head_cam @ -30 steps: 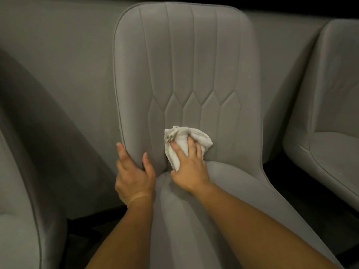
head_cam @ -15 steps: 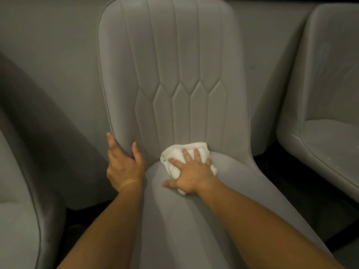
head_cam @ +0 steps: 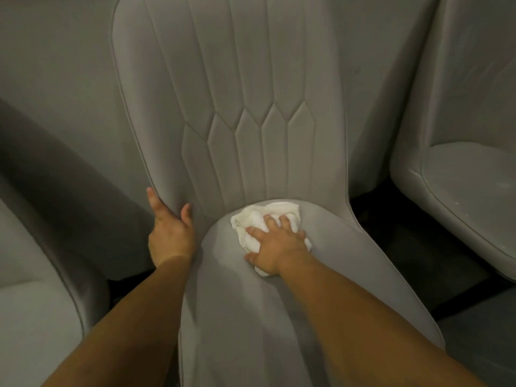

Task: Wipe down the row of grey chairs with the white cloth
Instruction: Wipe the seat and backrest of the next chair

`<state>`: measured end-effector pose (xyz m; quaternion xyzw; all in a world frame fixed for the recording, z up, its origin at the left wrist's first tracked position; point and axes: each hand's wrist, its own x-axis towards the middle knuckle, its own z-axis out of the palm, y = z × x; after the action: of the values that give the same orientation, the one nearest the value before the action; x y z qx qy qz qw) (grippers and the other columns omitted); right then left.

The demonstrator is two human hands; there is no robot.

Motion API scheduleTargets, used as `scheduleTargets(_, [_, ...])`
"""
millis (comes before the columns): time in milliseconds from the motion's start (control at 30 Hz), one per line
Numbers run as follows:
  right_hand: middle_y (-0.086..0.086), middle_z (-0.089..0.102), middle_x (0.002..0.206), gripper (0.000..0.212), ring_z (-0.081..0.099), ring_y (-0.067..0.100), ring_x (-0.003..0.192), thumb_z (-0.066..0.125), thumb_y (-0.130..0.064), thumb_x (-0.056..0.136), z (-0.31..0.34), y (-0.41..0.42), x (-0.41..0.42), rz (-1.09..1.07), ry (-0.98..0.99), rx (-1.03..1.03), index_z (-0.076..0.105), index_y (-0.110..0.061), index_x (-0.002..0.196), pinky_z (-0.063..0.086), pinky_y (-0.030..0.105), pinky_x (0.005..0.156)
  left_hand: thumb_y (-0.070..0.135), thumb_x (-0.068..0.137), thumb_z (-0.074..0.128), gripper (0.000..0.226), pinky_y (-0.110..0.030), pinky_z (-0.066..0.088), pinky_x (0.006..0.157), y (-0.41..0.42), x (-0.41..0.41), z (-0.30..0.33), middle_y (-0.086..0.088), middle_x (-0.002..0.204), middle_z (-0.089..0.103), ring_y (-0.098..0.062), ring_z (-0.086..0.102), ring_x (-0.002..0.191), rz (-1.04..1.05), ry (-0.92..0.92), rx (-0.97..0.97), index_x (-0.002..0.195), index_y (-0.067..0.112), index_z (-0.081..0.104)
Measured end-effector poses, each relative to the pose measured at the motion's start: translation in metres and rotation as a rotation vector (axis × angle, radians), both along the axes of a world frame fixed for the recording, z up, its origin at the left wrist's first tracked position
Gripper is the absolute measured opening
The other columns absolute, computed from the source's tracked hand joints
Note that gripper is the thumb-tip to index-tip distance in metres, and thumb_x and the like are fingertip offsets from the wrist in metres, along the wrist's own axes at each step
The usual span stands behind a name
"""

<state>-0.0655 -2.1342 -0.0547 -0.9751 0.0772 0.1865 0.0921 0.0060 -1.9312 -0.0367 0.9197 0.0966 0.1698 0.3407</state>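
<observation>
Head view: cloth at the back of the middle seat

Head camera looks down on the middle grey chair, centre frame. Right hand lies spread and flat on the bunched white cloth, pressing it onto the seat just below the crease where seat meets stitched backrest. Left hand is curled around the backrest's lower left edge, thumb in front. Two more grey chairs show: the left chair at lower left, the right chair at right.
</observation>
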Motion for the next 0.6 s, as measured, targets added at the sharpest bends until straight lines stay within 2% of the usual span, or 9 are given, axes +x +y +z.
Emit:
scheduleTargets(67, [-0.006,-0.005,0.169,0.076,-0.009,0.036,0.152,0.052,-0.069,0.089,0.014,0.000,-0.015,-0.006,0.073,0.023,0.014,-0.057,0.154,0.012,0.067,0.112,0.052,0.096,0.042,0.080,-0.048,0.040,0.072,-0.001,-0.011,0.010,-0.024,0.116,0.062,-0.047,0.060,0.091,-0.036,0.107,0.039,0.147,0.038,-0.018])
scheduleTargets(133, [-0.004,-0.002,0.168,0.078,-0.007,0.037,0.152,0.060,-0.058,0.090,0.036,0.000,-0.031,0.003,0.174,0.015,0.016,-0.055,0.154,0.012,0.065,0.115,0.042,0.099,0.040,0.080,-0.044,0.038,0.073,0.003,-0.022,0.022,-0.025,0.114,0.062,-0.043,0.061,0.095,-0.086,0.316,0.147,0.150,0.026,-0.019])
scheduleTargets(167, [-0.002,0.000,0.168,0.081,-0.005,0.037,0.152,0.065,-0.052,0.089,0.048,-0.001,-0.039,0.023,0.232,-0.013,0.018,-0.053,0.155,0.012,0.063,0.117,0.036,0.100,0.041,0.075,-0.043,0.041,0.076,0.008,-0.027,0.028,-0.024,0.117,0.061,-0.040,0.060,0.100,-0.123,0.464,0.256,0.153,0.017,-0.008])
scheduleTargets(200, [0.001,0.003,0.167,0.084,-0.001,0.038,0.153,0.069,-0.047,0.088,0.060,-0.002,-0.047,0.043,0.292,-0.046,0.019,-0.051,0.156,0.012,0.062,0.119,0.032,0.099,0.042,0.065,-0.043,0.044,0.080,0.013,-0.035,0.035,-0.021,0.122,0.060,-0.038,0.060,0.104,-0.186,0.626,0.381,0.152,0.009,0.013])
scheduleTargets(233, [0.003,0.005,0.167,0.083,0.002,0.039,0.153,0.069,-0.043,0.089,0.073,-0.004,-0.056,0.049,0.352,-0.064,0.020,-0.047,0.157,0.012,0.062,0.120,0.031,0.098,0.045,0.052,-0.040,0.046,0.083,0.018,-0.044,0.045,-0.017,0.124,0.060,-0.034,0.059,0.106,-0.265,0.777,0.489,0.143,0.006,0.037])
scheduleTargets(300, [0.006,0.007,0.169,0.074,0.006,0.042,0.152,0.059,-0.040,0.095,0.100,-0.010,-0.077,0.025,0.454,-0.058,0.022,-0.039,0.160,0.013,0.063,0.120,0.037,0.097,0.049,0.037,-0.035,0.048,0.080,0.027,-0.067,0.066,-0.011,0.117,0.063,-0.029,0.060,0.101,-0.392,0.925,0.600,0.120,0.009,0.060])
scheduleTargets(400, [0.007,0.019,0.165,0.070,0.017,0.042,0.149,0.056,-0.038,0.096,0.144,-0.023,-0.111,-0.023,0.489,-0.077,0.027,-0.034,0.159,0.019,0.062,0.119,0.037,0.097,0.046,0.031,-0.035,0.051,0.075,0.028,-0.103,0.106,-0.004,0.097,0.062,-0.024,0.059,0.083,-0.474,0.821,0.570,0.109,0.014,0.064])
scheduleTargets(467, [0.008,0.026,0.162,0.073,0.021,0.040,0.148,0.063,-0.036,0.093,0.179,-0.030,-0.130,-0.045,0.496,-0.095,0.029,-0.035,0.158,0.021,0.061,0.118,0.036,0.099,0.040,0.033,-0.037,0.052,0.080,0.023,-0.118,0.141,-0.005,0.108,0.063,-0.025,0.060,0.092,-0.586,0.733,0.657,0.119,0.017,0.059])
scheduleTargets(600, [0.007,0.025,0.161,0.089,0.020,0.042,0.148,0.072,-0.030,0.083,0.271,-0.040,-0.149,-0.083,0.504,-0.103,0.025,-0.039,0.159,0.025,0.062,0.117,0.031,0.101,0.037,0.038,-0.037,0.050,0.084,0.010,-0.144,0.219,-0.008,0.124,0.060,-0.026,0.059,0.105,-0.716,0.654,0.810,0.133,0.016,0.050])
